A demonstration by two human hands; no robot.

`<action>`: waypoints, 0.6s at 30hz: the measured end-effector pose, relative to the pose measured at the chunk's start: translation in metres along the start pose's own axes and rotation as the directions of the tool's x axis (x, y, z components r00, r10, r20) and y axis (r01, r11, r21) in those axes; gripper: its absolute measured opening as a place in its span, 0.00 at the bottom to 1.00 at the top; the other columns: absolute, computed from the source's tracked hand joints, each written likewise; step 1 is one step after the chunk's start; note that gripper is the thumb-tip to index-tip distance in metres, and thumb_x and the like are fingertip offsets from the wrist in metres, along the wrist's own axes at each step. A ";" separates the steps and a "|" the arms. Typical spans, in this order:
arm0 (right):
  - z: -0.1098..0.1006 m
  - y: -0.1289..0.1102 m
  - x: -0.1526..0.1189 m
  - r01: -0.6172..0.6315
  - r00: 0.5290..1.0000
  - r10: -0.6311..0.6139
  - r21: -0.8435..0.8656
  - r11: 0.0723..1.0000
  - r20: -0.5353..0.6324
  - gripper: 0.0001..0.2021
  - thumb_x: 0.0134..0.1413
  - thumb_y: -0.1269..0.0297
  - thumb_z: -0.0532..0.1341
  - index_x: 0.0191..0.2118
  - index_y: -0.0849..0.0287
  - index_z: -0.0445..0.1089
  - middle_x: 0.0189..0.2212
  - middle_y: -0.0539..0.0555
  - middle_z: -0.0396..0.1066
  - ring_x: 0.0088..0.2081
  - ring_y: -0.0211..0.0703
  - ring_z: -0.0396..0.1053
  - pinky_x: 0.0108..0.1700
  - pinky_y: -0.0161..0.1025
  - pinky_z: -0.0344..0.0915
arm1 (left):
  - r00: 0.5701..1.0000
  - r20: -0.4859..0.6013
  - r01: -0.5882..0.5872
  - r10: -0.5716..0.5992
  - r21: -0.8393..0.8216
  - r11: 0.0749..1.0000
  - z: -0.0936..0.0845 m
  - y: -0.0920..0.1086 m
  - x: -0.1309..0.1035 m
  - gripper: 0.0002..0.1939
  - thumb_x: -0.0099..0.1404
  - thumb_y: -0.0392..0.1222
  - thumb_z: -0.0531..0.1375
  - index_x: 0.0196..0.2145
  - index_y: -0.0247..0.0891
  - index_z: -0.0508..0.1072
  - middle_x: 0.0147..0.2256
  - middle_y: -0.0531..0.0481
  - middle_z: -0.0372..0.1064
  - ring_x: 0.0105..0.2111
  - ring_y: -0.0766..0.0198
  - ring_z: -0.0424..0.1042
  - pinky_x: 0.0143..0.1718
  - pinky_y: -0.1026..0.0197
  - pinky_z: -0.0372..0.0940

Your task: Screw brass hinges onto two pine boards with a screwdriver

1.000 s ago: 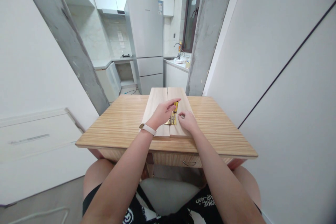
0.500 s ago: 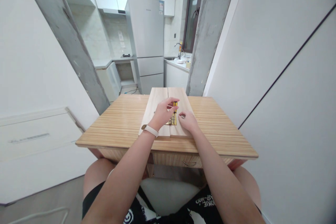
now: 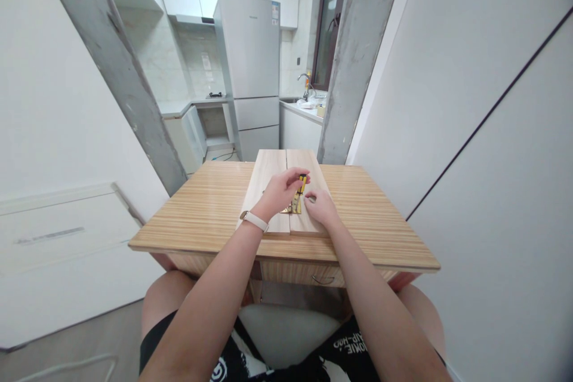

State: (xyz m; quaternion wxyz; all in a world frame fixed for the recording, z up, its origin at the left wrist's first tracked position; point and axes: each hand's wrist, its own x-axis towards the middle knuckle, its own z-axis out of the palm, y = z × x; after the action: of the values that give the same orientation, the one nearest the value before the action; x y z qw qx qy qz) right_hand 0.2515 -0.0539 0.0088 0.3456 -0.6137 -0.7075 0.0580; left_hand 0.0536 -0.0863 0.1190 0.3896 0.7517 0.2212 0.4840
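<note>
Two pale wooden boards lie side by side on the table, with a narrow seam between them. A gold-coloured hinge sits across that seam near the front. My left hand, with a pale watch band on its wrist, is closed around the yellow-and-black handle of a screwdriver. The tool stands tilted above the hinge, and its tip is too small to make out. My right hand rests on the right board beside the hinge. Its fingers are curled together, and whatever they pinch, if anything, is hidden.
The boards lie on a striped wooden table with a drawer handle at its front. Beyond it stand a grey fridge and a sink counter with a faucet. A white wall panel rises at the right.
The screwdriver handle has tilted to the right, and my left hand's fingers have shifted and turned around it. My right hand has stayed in nearly the same place.
</note>
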 end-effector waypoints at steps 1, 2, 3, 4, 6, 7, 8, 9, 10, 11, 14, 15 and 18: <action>0.001 0.000 0.000 -0.003 1.000 0.003 -0.003 1.000 -0.003 0.08 0.60 0.66 0.61 0.38 0.56 0.79 0.40 0.55 0.79 0.47 0.48 0.71 0.54 0.41 0.62 | 1.000 -0.020 0.009 -0.010 -0.009 1.000 0.000 -0.001 0.000 0.14 0.72 0.34 0.57 0.54 0.37 0.74 0.46 0.42 0.80 0.50 0.59 0.79 0.54 0.54 0.72; 0.001 0.001 0.000 -0.007 1.000 0.006 -0.006 1.000 -0.008 0.08 0.60 0.66 0.61 0.38 0.56 0.79 0.41 0.55 0.79 0.48 0.48 0.71 0.54 0.41 0.62 | 0.999 -0.046 0.017 -0.018 -0.003 1.000 0.000 -0.002 0.000 0.14 0.72 0.34 0.58 0.53 0.37 0.74 0.46 0.42 0.80 0.49 0.59 0.80 0.53 0.54 0.73; 0.002 0.001 0.000 -0.010 1.000 0.010 -0.008 1.000 -0.012 0.08 0.60 0.66 0.61 0.38 0.56 0.79 0.41 0.55 0.79 0.48 0.48 0.71 0.54 0.41 0.62 | 0.997 -0.076 0.025 -0.024 0.017 1.000 -0.001 -0.003 0.000 0.13 0.71 0.34 0.59 0.52 0.37 0.74 0.45 0.42 0.80 0.48 0.59 0.80 0.51 0.55 0.74; 0.002 0.001 0.000 -0.013 1.000 0.013 -0.008 1.000 -0.014 0.08 0.60 0.66 0.61 0.38 0.56 0.79 0.41 0.56 0.80 0.48 0.48 0.71 0.54 0.41 0.62 | 0.994 -0.105 0.032 -0.026 0.047 0.998 -0.001 -0.003 0.000 0.13 0.70 0.34 0.60 0.52 0.38 0.75 0.45 0.43 0.79 0.47 0.59 0.80 0.49 0.56 0.74; 0.003 0.002 0.000 -0.012 1.000 0.011 -0.004 1.000 -0.015 0.08 0.60 0.66 0.61 0.38 0.56 0.79 0.41 0.56 0.80 0.48 0.48 0.71 0.54 0.41 0.62 | 0.988 -0.152 0.041 -0.023 0.114 0.993 -0.001 -0.004 0.000 0.13 0.68 0.33 0.62 0.51 0.39 0.76 0.45 0.44 0.79 0.43 0.61 0.80 0.45 0.58 0.75; 0.004 0.002 0.000 -0.010 1.000 0.009 -0.001 1.000 -0.016 0.08 0.60 0.66 0.61 0.37 0.56 0.79 0.41 0.56 0.80 0.47 0.48 0.71 0.54 0.41 0.62 | 0.986 -0.168 0.041 -0.017 0.141 0.989 -0.002 -0.004 0.001 0.14 0.68 0.33 0.63 0.51 0.39 0.76 0.45 0.45 0.79 0.42 0.62 0.79 0.44 0.59 0.75; 0.004 0.001 0.000 -0.008 1.000 0.008 0.000 1.000 -0.017 0.08 0.60 0.66 0.61 0.37 0.56 0.79 0.41 0.56 0.80 0.47 0.48 0.71 0.54 0.41 0.62 | 0.984 -0.180 0.037 -0.007 0.164 0.986 -0.002 -0.004 0.001 0.15 0.68 0.33 0.63 0.52 0.40 0.76 0.44 0.46 0.78 0.41 0.62 0.79 0.44 0.59 0.75; 0.003 0.001 0.000 -0.006 1.000 0.006 0.000 1.000 -0.018 0.08 0.60 0.66 0.61 0.37 0.56 0.79 0.41 0.56 0.80 0.47 0.48 0.71 0.54 0.41 0.62 | 0.982 -0.187 0.026 0.009 0.184 0.983 -0.002 -0.003 0.001 0.16 0.68 0.34 0.63 0.52 0.41 0.76 0.44 0.46 0.78 0.41 0.63 0.79 0.45 0.59 0.75; 0.003 0.001 0.000 -0.005 1.000 0.005 0.000 1.000 -0.018 0.08 0.60 0.66 0.61 0.37 0.56 0.79 0.40 0.56 0.79 0.47 0.48 0.71 0.54 0.41 0.62 | 0.982 -0.187 0.012 0.027 0.204 0.979 -0.002 -0.003 0.001 0.16 0.68 0.34 0.63 0.53 0.42 0.77 0.45 0.47 0.78 0.41 0.63 0.78 0.46 0.59 0.75; 0.003 0.001 0.000 -0.003 1.000 0.003 0.001 1.000 -0.018 0.08 0.60 0.66 0.61 0.37 0.56 0.79 0.40 0.56 0.79 0.47 0.48 0.71 0.54 0.41 0.62 | 0.983 -0.180 -0.005 0.046 0.221 0.975 -0.002 -0.003 0.001 0.15 0.69 0.34 0.62 0.52 0.42 0.78 0.45 0.47 0.78 0.42 0.63 0.78 0.47 0.59 0.75; 0.001 0.001 0.000 0.000 1.000 0.000 0.010 1.000 -0.015 0.08 0.60 0.65 0.62 0.38 0.56 0.79 0.40 0.56 0.79 0.46 0.48 0.71 0.54 0.41 0.62 | 0.991 -0.115 -0.042 0.069 0.227 0.973 -0.002 -0.003 0.001 0.14 0.71 0.36 0.60 0.52 0.42 0.80 0.48 0.46 0.79 0.46 0.61 0.78 0.51 0.58 0.74; 0.001 0.001 0.000 0.001 1.000 -0.001 0.013 1.000 -0.015 0.08 0.60 0.65 0.62 0.38 0.56 0.79 0.40 0.56 0.79 0.47 0.48 0.71 0.53 0.41 0.62 | 0.994 -0.088 -0.046 0.066 0.218 0.975 -0.003 -0.003 0.001 0.15 0.72 0.36 0.59 0.54 0.42 0.80 0.49 0.45 0.79 0.48 0.60 0.78 0.53 0.57 0.74; 0.001 0.002 0.001 0.000 1.000 0.000 0.014 1.000 -0.018 0.08 0.60 0.65 0.61 0.38 0.56 0.79 0.40 0.56 0.79 0.46 0.48 0.71 0.53 0.41 0.63 | 0.998 -0.034 -0.049 0.056 0.191 0.980 -0.003 -0.003 0.000 0.19 0.74 0.36 0.56 0.58 0.42 0.77 0.55 0.45 0.77 0.54 0.59 0.76 0.58 0.56 0.71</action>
State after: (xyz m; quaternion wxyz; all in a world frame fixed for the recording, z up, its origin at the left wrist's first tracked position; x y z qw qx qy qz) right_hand 0.2528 -0.0523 0.0069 0.3561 -0.6119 -0.7039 0.0576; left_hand 0.0507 -0.0833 0.1171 0.2987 0.7813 0.2542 0.4855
